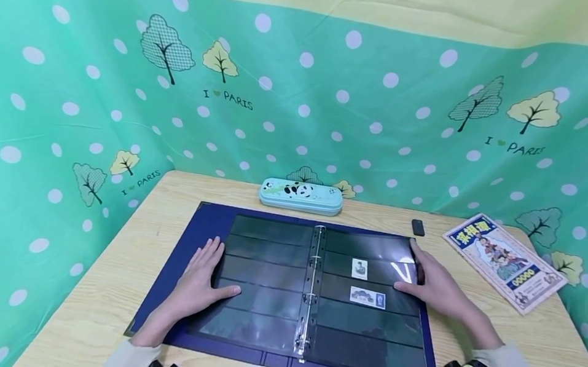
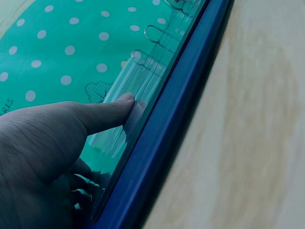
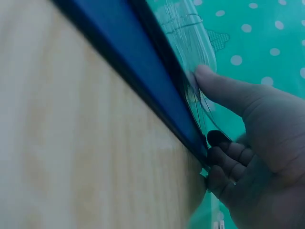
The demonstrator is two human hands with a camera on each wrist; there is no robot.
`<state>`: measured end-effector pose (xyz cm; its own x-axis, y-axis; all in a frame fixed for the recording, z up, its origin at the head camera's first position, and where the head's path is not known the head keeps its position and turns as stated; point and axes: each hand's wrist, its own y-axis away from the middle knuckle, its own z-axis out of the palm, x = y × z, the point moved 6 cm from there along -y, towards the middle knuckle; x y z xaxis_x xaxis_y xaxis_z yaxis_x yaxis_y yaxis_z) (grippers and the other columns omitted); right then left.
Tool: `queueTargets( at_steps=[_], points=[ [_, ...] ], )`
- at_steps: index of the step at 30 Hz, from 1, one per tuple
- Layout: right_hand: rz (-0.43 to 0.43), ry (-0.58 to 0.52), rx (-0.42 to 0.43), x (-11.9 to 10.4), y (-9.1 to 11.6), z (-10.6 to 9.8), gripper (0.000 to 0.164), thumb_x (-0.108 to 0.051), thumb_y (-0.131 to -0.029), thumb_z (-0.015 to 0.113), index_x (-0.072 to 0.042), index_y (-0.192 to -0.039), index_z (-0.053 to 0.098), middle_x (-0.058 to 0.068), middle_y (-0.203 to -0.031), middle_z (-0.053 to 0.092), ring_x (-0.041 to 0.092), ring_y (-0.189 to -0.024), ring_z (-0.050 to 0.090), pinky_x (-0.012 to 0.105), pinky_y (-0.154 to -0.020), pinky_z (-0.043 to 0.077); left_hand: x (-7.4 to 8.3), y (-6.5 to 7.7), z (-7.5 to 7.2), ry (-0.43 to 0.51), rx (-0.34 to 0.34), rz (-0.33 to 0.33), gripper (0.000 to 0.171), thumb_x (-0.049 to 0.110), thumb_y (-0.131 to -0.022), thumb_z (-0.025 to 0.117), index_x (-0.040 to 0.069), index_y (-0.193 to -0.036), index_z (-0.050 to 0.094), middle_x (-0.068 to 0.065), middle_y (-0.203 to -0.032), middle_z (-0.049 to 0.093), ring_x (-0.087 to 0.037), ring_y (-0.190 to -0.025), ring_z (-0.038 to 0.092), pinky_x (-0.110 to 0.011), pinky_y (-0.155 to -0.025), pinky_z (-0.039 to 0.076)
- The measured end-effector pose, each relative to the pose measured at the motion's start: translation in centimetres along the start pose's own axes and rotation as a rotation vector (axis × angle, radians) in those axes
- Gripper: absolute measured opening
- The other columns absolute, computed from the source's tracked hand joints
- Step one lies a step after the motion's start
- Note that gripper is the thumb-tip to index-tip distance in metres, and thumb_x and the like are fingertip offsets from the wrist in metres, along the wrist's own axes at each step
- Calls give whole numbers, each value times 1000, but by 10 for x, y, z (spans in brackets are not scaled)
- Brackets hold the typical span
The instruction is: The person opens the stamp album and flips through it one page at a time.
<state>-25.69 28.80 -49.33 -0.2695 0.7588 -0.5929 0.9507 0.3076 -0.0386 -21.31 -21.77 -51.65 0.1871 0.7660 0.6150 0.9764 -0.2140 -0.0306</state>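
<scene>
Basically: green polka-dot curtain [image 1: 309,71] behind the stamp album [image 1: 256,300], table [image 1: 108,283] under it. Album open flat, metal rings [image 1: 310,299] up its middle. Illustrated booklet [image 1: 504,261] right of album, apart from it. Left hand [image 1: 198,282]: straight fingers on album's left side, thumb across left page [image 1: 268,270]. Right hand [image 1: 437,283]: thumb on right page [image 1: 369,351] at album's right edge; can't tell if it's pinching. Panda pencil case [image 1: 301,197] just behind album. Two stamps [image 1: 367,297] in album's right page, second and third strips. Small black object [image 1: 418,228] behind album's far right corner.
</scene>
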Motion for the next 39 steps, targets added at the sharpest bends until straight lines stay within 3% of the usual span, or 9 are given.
queueTargets(
  at_steps=[2, 4, 9, 16, 23, 34, 39],
  points=[
    [-11, -49, 14, -2, 3, -1, 112, -27, -98, 89, 12, -172, 14, 31, -126, 63, 36, -105, 64, 44, -88, 56, 0, 0, 0, 1, -2, -4, 120, 48, -90, 89, -13, -170, 24, -30, -181, 14, -50, -169, 7, -67, -135, 5],
    [-22, -87, 18, -4, 7, -2, 110, -21, -99, 87, 13, -172, 12, 17, -108, 62, 20, -89, 56, 33, -74, 49, 0, 0, 1, -1, -1, -2, 120, 49, -90, 89, -14, -169, 24, -31, -181, 15, -50, -169, 7, -68, -135, 6],
    [-40, -138, -9, -10, 20, -2, 100, -13, -101, 83, 15, -170, 17, 4, -94, 56, 8, -78, 50, 26, -65, 45, 2, 1, -2, -14, 7, 5, 120, 49, -89, 90, -14, -169, 26, -32, -180, 17, -52, -168, 10, -69, -134, 8],
    [-15, -211, -51, -11, 43, -1, 91, -6, -101, 81, 17, -168, 23, 5, -101, 55, 7, -81, 51, 26, -67, 44, 4, 1, -2, -21, -8, -4, 120, 49, -89, 89, -13, -169, 25, -31, -180, 17, -51, -169, 9, -68, -135, 8],
    [-59, -268, -47, -10, 60, -1, 89, -1, -96, 84, 19, -165, 31, 5, -106, 59, 7, -84, 55, 25, -66, 46, 5, 1, -3, -13, 0, -1, 121, 49, -88, 90, -13, -169, 26, -32, -180, 18, -51, -168, 10, -69, -134, 8],
    [-82, -325, -57, -9, 75, -3, 90, 2, -93, 83, 14, -167, 32, 6, -110, 64, 9, -90, 63, 22, -70, 54, 3, 1, -3, -13, 7, -3, 122, 49, -88, 91, -13, -169, 26, -32, -180, 18, -52, -168, 10, -69, -134, 9],
    [-130, -432, -55, -13, 80, -7, 92, 10, -95, 78, 5, -172, 28, 11, -115, 66, 12, -93, 72, 24, -74, 61, 2, 0, -3, -9, 0, -13, 121, 49, -88, 91, -14, -169, 26, -32, -180, 18, -51, -168, 9, -68, -134, 8]
  ],
)
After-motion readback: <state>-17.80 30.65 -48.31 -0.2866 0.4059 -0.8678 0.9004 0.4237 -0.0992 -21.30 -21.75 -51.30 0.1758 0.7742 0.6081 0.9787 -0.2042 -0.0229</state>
